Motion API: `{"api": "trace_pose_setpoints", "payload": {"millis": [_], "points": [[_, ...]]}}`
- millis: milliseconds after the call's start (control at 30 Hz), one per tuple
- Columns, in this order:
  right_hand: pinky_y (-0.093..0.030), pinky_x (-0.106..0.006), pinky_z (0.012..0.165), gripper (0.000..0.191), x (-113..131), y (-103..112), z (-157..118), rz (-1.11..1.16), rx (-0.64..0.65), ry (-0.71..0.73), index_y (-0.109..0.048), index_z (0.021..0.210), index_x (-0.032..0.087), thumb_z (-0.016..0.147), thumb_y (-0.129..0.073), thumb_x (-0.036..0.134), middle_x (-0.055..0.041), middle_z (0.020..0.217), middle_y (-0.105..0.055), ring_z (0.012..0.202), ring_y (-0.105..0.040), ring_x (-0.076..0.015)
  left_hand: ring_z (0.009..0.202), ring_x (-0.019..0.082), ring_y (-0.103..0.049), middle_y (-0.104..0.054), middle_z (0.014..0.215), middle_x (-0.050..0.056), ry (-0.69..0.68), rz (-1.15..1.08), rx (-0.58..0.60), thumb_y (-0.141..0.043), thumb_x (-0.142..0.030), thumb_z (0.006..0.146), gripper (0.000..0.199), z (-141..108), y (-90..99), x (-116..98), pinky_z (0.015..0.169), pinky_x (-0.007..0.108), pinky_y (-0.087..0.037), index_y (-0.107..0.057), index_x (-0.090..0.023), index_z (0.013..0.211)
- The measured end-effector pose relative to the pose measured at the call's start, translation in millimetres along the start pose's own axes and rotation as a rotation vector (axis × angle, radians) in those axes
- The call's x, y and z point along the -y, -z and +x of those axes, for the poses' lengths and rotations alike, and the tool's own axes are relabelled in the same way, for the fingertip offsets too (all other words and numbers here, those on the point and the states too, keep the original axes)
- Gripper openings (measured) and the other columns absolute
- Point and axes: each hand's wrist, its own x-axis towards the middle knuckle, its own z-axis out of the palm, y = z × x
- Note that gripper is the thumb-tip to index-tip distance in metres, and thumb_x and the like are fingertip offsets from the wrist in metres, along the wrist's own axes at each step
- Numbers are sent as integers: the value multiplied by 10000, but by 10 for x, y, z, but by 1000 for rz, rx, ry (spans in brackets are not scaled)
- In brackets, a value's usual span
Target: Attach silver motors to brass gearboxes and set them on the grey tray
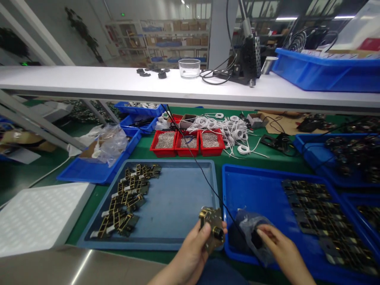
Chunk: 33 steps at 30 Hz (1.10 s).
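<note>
- 2 hands, apart: left hand [192, 245] clamps the metal part [212, 227] at 6 o'clock; best steadied by its edges.
- Right hand [279, 243] at the plastic bag [248, 222], 5 o'clock, grip unclear; avoid snagging plastic.

Ceiling strip lights [286, 18] blazed, and the white shelf [103, 81] nearly washed out!
Glare streaked the grey surface [118, 267] below; background racks [175, 39] looked soft, edges stretched.

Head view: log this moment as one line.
left hand: holding brass-toned assembly; right hand: fingers at clear bag; clear bag: over blue tray; red bins: behind grey-blue tray
</note>
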Motion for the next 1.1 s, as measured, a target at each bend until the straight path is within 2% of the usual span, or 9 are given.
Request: {"api": "trace_pose_setpoints", "payload": {"millis": [100, 167, 233, 300, 433, 700, 833, 967, 1100], "points": [[-532, -205, 697, 360, 619, 66, -184, 134, 16, 75, -632, 886, 210, 832, -455, 518, -47, 886, -688, 830, -656, -190, 1064, 265, -546, -657, 1076, 103, -46, 101, 7, -808, -337, 609, 531, 0, -4, 1, 974, 357, -335, -616, -150, 1068], [-508, -196, 721, 245, 993, 43, -274, 293, 54, 242, -616, 813, 212, 865, -492, 416, -40, 889, -638, 845, -622, -177, 1053, 265, -540, -644, 1069, 98, -68, 153, -13, -823, -331, 581, 566, -1, -12, 11, 960, 353, -336, -601, -158, 1072], [-491, -193, 686, 179, 1242, -29, -312, 328, 88, 382, -603, 812, 217, 891, -490, 331, -22, 848, -602, 779, -602, -154, 1031, 272, -542, -633, 1063, 108, -81, 201, -23, -819, -368, 575, 594, -8, -22, 27, 939, 365, -352, -581, -154, 1076], [-479, -197, 662, 152, 1353, -118, -311, 316, 107, 465, -589, 828, 219, 907, -479, 287, -11, 824, -586, 735, -587, -143, 1002, 285, -548, -628, 1042, 118, -99, 263, -30, -807, -406, 575, 618, -18, -31, 41, 911, 380, -377, -558, -148, 1077], [-474, -202, 659, 114, 1347, -219, -289, 270, 62, 545, -574, 858, 230, 917, -485, 271, -1, 816, -587, 729, -585, -142, 941, 299, -563, -627, 993, 124, -163, 435, -90, -750, -377, 613, 532, -23, -44, 41, 852, 378, -423, -542, -134, 1038], [-465, -233, 717, 90, 1362, -171, -299, 179, 38, 632, -537, 907, 234, 922, -453, 208, -20, 856, -593, 795, -587, -164, 871, 245, -573, -632, 914, 83, -254, 610, -120, -548, -178, 708, 281, -73, -138, -79, 836, 329, -433, -560, -131, 985], [-439, -285, 750, 94, 1317, -224, -218, 234, 17, 582, -546, 908, 222, 911, -454, 208, -40, 864, -582, 815, -564, -190, 793, 209, -552, -606, 846, 47, -297, 690, -93, -525, -140, 710, 260, -59, -124, -62, 764, 296, -444, -559, -147, 968], [-479, -274, 692, 144, 1245, -267, -162, 297, 114, 446, -564, 860, 206, 920, -445, 261, -42, 821, -600, 766, -594, -186, 796, 201, -551, -597, 843, 38, -289, 691, -86, -522, -87, 683, 329, -27, -26, 15, 739, 276, -441, -543, -150, 1005], [-527, -255, 693, 190, 1193, -261, -186, 357, 311, 337, -531, 1061, 205, 917, -441, 291, -50, 902, -652, 786, -643, -172, 827, 211, -575, -613, 894, 55, -282, 700, -70, -541, -63, 677, 410, 8, 76, 81, 763, 290, -444, -488, -152, 1074]]}}
